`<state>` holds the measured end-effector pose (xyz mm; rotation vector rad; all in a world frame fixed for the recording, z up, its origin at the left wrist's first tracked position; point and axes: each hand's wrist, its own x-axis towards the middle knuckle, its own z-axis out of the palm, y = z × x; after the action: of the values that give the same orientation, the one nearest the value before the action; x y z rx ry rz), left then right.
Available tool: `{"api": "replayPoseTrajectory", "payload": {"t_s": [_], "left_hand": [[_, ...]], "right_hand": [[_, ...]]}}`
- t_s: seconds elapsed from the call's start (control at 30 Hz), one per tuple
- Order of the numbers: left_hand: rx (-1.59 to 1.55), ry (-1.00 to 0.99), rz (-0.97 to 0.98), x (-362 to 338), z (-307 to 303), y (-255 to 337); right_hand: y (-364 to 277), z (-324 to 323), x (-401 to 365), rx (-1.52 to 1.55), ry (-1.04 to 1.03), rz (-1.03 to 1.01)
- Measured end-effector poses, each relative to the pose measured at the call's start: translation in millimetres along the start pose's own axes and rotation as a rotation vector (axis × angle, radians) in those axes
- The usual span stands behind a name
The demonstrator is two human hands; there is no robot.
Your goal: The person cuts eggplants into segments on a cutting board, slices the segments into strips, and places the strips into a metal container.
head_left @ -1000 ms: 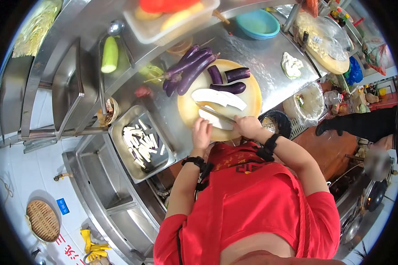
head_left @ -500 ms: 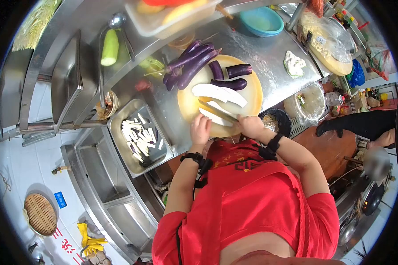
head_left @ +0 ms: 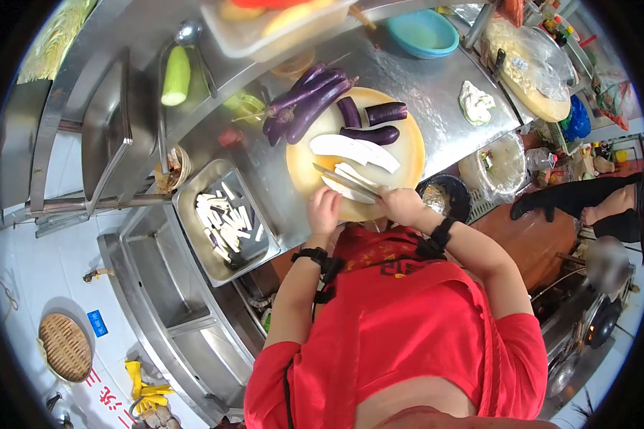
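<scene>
My right hand (head_left: 401,205) is closed round the handle of a knife (head_left: 345,180), its blade lying along a white eggplant slice (head_left: 343,191) on the round cutting board (head_left: 415,161). My left hand (head_left: 323,210) presses its curled fingers against the left end of that slice. Farther up the board are more white eggplant slices (head_left: 336,148) and several purple eggplant pieces (head_left: 370,136). Whole purple eggplants (head_left: 315,107) lie across the board's upper left edge. To the left, a metal tray (head_left: 270,250) holds cut eggplant strips (head_left: 223,223).
A blue bowl (head_left: 423,34) stands at the back of the steel counter (head_left: 451,82), with a white crumpled item (head_left: 476,103) to its right. A black bin (head_left: 444,199) is beside the board. Sinks (head_left: 168,264) lie lower left. Another person's arm (head_left: 576,200) shows at right.
The knife blade has swung slightly, and more of a thin white slice shows beside it. My left hand stays nearly still. The other person's arm at right has shifted.
</scene>
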<state>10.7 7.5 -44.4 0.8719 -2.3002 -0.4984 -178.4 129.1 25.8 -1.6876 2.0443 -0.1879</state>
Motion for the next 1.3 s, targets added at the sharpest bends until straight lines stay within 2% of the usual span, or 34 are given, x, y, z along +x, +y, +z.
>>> {"api": "replayPoseTrajectory", "payload": {"t_s": [0.13,0.27,0.33,0.43,0.53,0.6,0.73,0.8,0.83,0.9,0.93,1.0,1.13,1.3], "left_hand": [[0.002,0.038,-0.086,-3.3,-6.4,3.5],[0.034,-0.005,0.052,2.5,-1.0,5.6],[0.043,-0.022,0.043,2.9,2.7,7.3],[0.044,-0.031,0.003,3.5,3.1,4.6],[0.002,-0.028,0.032,9.8,-4.9,-2.1],[0.014,0.172,-0.093,22.0,-17.3,-7.7],[0.018,0.235,-0.077,97.7,-54.5,14.5],[-0.03,-0.016,0.044,130.0,-51.4,19.8],[-0.032,-0.016,0.05,139.9,-43.3,19.6],[0.023,-0.419,0.316,152.1,-20.7,20.3],[0.022,-0.421,0.328,152.2,-7.6,17.0],[0.203,-0.603,0.46,155.0,15.2,19.4],[0.304,-0.737,0.518,159.0,37.6,34.0],[0.347,-0.678,0.578,155.9,42.1,35.2]], "right_hand": [[-9.6,0.3,-4.6,0.039,-0.011,-0.021],[-11.2,12.9,12.2,-0.043,-0.033,0.004],[-6.3,17.7,13.5,-0.036,-0.029,0.016],[4.6,19.3,12.9,0.053,0.043,-0.036],[8.4,7.5,2.6,0.087,0.158,-0.003],[9.8,-1.3,-5.5,0.056,0.163,-0.034],[5.4,-3.6,-17.0,0.041,0.123,-0.12],[3.6,0.9,-19.5,-0.015,0.056,-0.213],[2.0,1.8,-20.5,-0.025,0.079,-0.244],[4.8,11.6,-19.0,-0.058,0.071,-0.236],[5.6,15.3,-18.5,-0.088,0.056,-0.23],[7.7,18.6,-18.0,-0.083,0.037,-0.181],[5.3,19.8,-20.4,-0.038,-0.042,-0.154],[-1.2,10.2,-26.1,-0.031,-0.033,-0.115]]}}
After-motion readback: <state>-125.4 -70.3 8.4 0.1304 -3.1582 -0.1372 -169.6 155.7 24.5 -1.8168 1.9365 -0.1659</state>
